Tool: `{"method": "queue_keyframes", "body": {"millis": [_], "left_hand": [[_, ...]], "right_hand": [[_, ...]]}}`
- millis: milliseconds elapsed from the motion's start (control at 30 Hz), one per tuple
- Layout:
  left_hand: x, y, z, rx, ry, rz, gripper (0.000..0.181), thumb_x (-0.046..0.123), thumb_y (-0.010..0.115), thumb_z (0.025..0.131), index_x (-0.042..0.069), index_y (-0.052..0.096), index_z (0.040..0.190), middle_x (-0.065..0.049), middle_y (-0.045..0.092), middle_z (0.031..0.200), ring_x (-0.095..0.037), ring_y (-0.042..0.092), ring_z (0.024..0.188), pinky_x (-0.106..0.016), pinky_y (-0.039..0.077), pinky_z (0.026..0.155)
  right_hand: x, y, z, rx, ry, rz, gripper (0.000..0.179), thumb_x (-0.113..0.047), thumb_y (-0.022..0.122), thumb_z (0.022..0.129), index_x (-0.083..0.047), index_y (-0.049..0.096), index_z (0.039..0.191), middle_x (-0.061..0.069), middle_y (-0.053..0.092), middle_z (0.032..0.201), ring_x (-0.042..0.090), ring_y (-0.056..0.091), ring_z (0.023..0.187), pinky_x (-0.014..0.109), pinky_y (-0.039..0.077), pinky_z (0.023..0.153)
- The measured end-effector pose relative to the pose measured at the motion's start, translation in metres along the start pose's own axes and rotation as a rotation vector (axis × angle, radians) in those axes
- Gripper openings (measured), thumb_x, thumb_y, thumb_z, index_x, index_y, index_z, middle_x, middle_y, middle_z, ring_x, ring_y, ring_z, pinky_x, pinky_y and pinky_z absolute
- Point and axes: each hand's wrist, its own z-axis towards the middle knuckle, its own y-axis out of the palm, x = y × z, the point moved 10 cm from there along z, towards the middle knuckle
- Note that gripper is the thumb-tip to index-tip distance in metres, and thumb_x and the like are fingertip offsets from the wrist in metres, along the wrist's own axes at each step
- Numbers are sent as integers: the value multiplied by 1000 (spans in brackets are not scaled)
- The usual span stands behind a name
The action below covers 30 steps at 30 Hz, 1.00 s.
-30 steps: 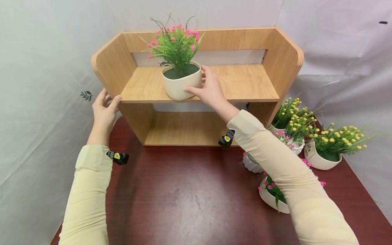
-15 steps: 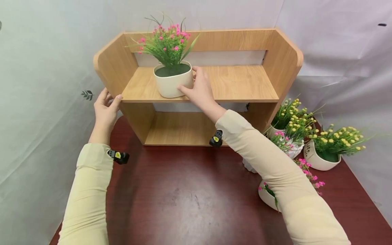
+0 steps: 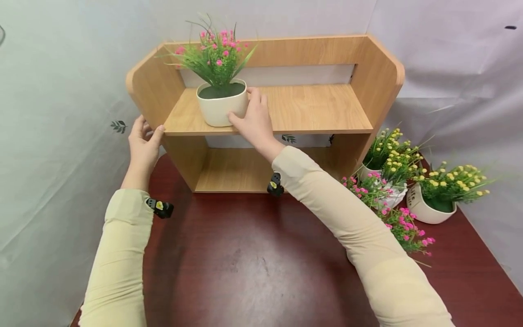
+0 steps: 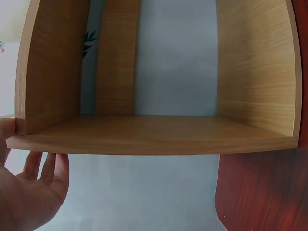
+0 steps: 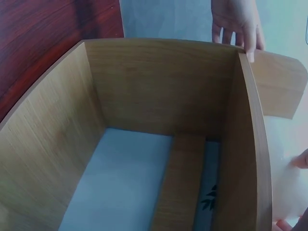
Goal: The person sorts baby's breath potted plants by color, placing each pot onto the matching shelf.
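A cream-white flowerpot [image 3: 218, 109] with pink artificial flowers [image 3: 220, 54] stands near the front edge of the upper board, left of middle. Gripping it from its right side, my right hand [image 3: 255, 122] has the thumb on the front face and the fingers round the side. My left hand [image 3: 144, 147] holds the left side panel of the wooden desk shelf [image 3: 310, 106]. In the left wrist view, that hand's thumb lies at the front edge and its fingers [image 4: 61, 168] press the outer face. The right wrist view shows only part of the pot [image 5: 284, 185] at its right edge.
Several potted flowers stand on the dark red table [image 3: 245, 263] right of the shelf, among them a yellow-flowered pot [image 3: 431, 209] with lettering and pink flowers [image 3: 408, 229] partly behind the right sleeve. A pale cloth wall [image 3: 61, 113] lies close on the left.
My right hand has moved the flowerpot leftward along the upper board, and slightly back. The left hand keeps its hold on the shelf's side panel.
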Motion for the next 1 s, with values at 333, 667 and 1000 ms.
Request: {"method": "queue_keyframes", "body": {"millis": [333, 667, 1000], "left_hand": [[4, 13, 6, -54, 17, 4, 44, 3, 57, 91, 25, 50, 129, -7, 52, 126, -20, 54, 112, -35, 43, 101], [5, 15, 7, -39, 57, -29, 48, -1, 52, 90, 24, 51, 131, -11, 51, 133, -25, 53, 117, -35, 43, 102], [0, 9, 9, -7, 49, -109, 49, -1, 53, 89, 23, 53, 131, -10, 52, 132, -22, 52, 117, -36, 40, 105]], "right_hand": [[-2, 1, -1, 22, -26, -37, 60, -16, 69, 82, -4, 39, 133, 16, 48, 119, 23, 49, 109, 31, 46, 90], [-2, -2, -1, 1, -100, 26, 55, -11, 67, 82, 0, 43, 130, 18, 49, 120, 25, 48, 111, 29, 44, 89], [-13, -12, -8, -49, -170, 44, 53, -11, 67, 84, 3, 44, 130, 21, 47, 126, 28, 48, 118, 22, 40, 100]]}}
